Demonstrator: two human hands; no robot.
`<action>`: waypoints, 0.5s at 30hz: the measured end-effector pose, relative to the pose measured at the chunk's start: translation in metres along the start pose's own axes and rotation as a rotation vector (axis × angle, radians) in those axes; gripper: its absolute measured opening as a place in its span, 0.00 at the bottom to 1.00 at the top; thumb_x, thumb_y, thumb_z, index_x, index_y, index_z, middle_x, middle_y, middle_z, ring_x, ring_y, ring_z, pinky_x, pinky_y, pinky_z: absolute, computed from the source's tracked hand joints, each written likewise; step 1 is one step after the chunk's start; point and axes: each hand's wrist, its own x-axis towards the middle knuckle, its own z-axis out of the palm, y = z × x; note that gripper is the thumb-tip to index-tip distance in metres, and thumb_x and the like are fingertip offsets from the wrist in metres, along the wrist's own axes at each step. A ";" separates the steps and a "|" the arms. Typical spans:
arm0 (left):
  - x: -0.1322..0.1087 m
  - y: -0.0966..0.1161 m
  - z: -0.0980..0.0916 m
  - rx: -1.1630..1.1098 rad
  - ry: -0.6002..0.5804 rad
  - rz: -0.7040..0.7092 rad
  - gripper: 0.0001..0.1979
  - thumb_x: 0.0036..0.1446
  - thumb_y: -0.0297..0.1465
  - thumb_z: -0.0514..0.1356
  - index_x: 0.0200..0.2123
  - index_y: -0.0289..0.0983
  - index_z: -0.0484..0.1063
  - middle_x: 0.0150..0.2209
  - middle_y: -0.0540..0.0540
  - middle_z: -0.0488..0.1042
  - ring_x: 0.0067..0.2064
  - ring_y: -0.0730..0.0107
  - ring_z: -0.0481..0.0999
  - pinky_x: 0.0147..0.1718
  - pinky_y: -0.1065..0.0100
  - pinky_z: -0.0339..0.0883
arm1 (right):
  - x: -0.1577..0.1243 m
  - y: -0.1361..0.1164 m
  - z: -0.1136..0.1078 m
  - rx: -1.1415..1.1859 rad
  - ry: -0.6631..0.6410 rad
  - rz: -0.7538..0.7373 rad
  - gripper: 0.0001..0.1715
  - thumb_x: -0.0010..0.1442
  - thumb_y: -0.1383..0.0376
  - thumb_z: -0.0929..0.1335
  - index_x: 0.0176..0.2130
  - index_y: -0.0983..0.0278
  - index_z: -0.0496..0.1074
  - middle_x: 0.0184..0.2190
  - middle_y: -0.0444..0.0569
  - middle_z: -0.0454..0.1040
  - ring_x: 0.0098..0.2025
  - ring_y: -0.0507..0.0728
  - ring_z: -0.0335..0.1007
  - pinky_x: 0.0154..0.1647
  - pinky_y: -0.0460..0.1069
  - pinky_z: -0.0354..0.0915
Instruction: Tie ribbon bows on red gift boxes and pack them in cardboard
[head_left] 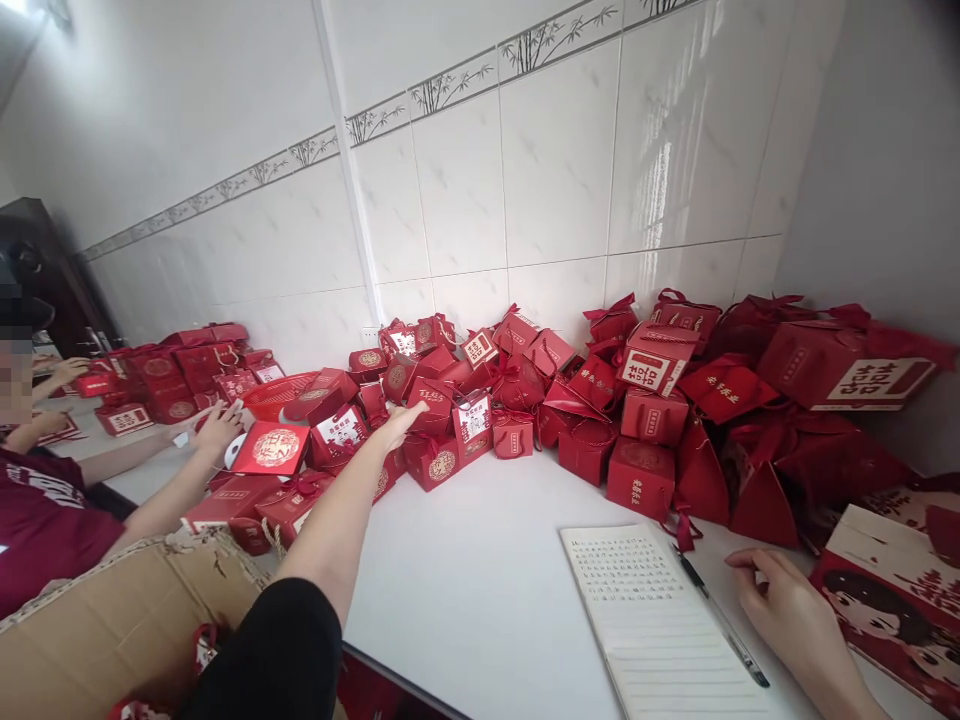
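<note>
Outstretched over the pile of red gift boxes is my left hand (401, 428), its fingers extended against or just above a red box (429, 402); contact is hard to make out. Around it stand a box with a white printed panel (473, 419) and a box with a gold round emblem (433, 465). My right hand (784, 605) rests on the white table, loosely bent, with thumb and forefinger apart and nothing in it. Left of that hand lie a black pen (720, 618) and a lined notebook (660, 610) with handwritten rows on its upper part.
More red boxes with ribbons (649, 470) are heaped along the tiled wall. A cartoon-printed box (892, 600) stands at the right edge. At left are a cardboard carton (127, 590), a red plastic basket (277, 395) and a person (52, 510) reaching among boxes.
</note>
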 end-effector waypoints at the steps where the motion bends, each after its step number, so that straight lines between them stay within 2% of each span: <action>1: -0.003 0.002 -0.003 -0.010 -0.010 0.003 0.24 0.49 0.35 0.61 0.48 0.34 0.59 0.46 0.40 0.68 0.45 0.63 0.70 0.42 0.62 0.65 | 0.000 -0.002 -0.001 0.005 0.000 0.020 0.09 0.41 0.58 0.59 0.21 0.58 0.64 0.25 0.50 0.72 0.22 0.60 0.68 0.23 0.53 0.65; 4: -0.015 0.013 -0.008 -0.046 0.011 0.049 0.32 0.44 0.32 0.63 0.51 0.35 0.53 0.50 0.37 0.64 0.51 0.59 0.66 0.46 0.61 0.62 | 0.001 -0.009 -0.006 0.002 -0.006 0.093 0.11 0.39 0.57 0.58 0.20 0.58 0.65 0.25 0.51 0.72 0.19 0.59 0.66 0.23 0.55 0.64; 6: -0.033 0.021 -0.006 -0.078 0.071 0.107 0.34 0.46 0.33 0.61 0.53 0.38 0.47 0.55 0.37 0.57 0.56 0.60 0.60 0.50 0.62 0.59 | 0.001 -0.012 -0.009 -0.007 -0.020 0.138 0.12 0.38 0.57 0.58 0.20 0.59 0.66 0.26 0.52 0.73 0.20 0.59 0.66 0.23 0.55 0.64; 9: -0.079 0.021 0.006 -0.232 0.254 0.202 0.34 0.52 0.36 0.55 0.55 0.39 0.36 0.58 0.36 0.50 0.59 0.65 0.55 0.53 0.66 0.57 | 0.002 -0.015 -0.012 -0.010 -0.038 0.176 0.12 0.37 0.57 0.59 0.20 0.59 0.66 0.27 0.53 0.73 0.22 0.61 0.68 0.24 0.55 0.64; 11: -0.119 0.006 0.019 -0.322 0.356 0.280 0.36 0.52 0.36 0.54 0.56 0.38 0.32 0.58 0.34 0.49 0.60 0.64 0.54 0.54 0.66 0.57 | 0.000 -0.016 -0.013 -0.013 -0.035 0.184 0.12 0.38 0.57 0.59 0.21 0.59 0.67 0.28 0.54 0.74 0.22 0.62 0.68 0.25 0.56 0.64; 12: -0.140 -0.006 0.026 -0.326 0.351 0.352 0.38 0.50 0.35 0.55 0.56 0.37 0.32 0.58 0.34 0.48 0.60 0.64 0.54 0.54 0.66 0.57 | -0.001 -0.016 -0.014 -0.017 -0.029 0.184 0.12 0.38 0.57 0.59 0.21 0.60 0.67 0.28 0.54 0.74 0.23 0.62 0.68 0.25 0.56 0.64; 13: -0.160 -0.021 0.032 -0.298 0.292 0.418 0.40 0.48 0.34 0.57 0.56 0.37 0.32 0.59 0.34 0.48 0.61 0.62 0.53 0.55 0.65 0.56 | -0.004 -0.018 -0.016 -0.022 -0.022 0.183 0.12 0.39 0.57 0.59 0.21 0.60 0.67 0.28 0.54 0.74 0.23 0.62 0.68 0.25 0.57 0.64; 15: -0.197 -0.051 0.041 -0.140 0.039 0.470 0.43 0.43 0.33 0.60 0.57 0.37 0.37 0.58 0.35 0.50 0.60 0.56 0.54 0.55 0.60 0.56 | -0.013 -0.025 -0.022 -0.023 -0.009 0.175 0.12 0.40 0.58 0.59 0.22 0.60 0.67 0.28 0.54 0.73 0.25 0.62 0.68 0.27 0.56 0.64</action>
